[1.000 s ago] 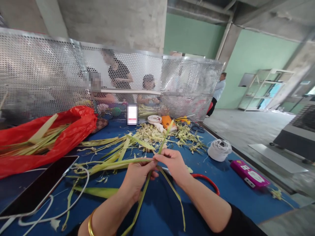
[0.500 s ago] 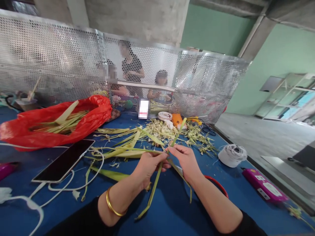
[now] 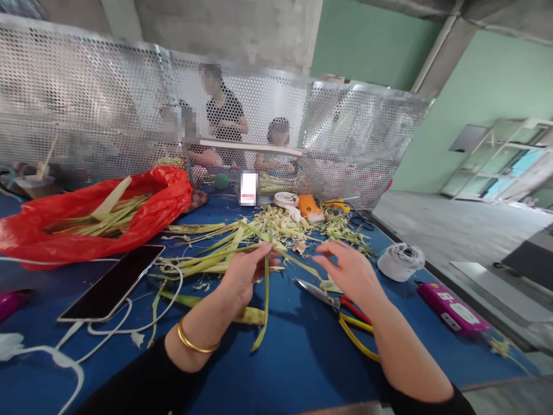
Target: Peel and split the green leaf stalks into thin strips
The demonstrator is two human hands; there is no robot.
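Observation:
My left hand pinches several green leaf strips near the middle of the blue table; one strip hangs down below the fingers and others reach out to the right. My right hand is apart from them, fingers spread and curved, holding nothing. Under and beside it lie scissors with red and yellow handles, blades pointing to the upper left. Behind my hands are loose long leaves and a pile of pale green scraps.
A red plastic bag of leaves and a tablet with white cables lie left. Right are a white twine roll and a purple packet. Behind a perforated screen are several people.
My right hand has let go of the strips and moved right, its fingers now apart. The scissors have come into view. My left hand has shifted slightly left with the strips.

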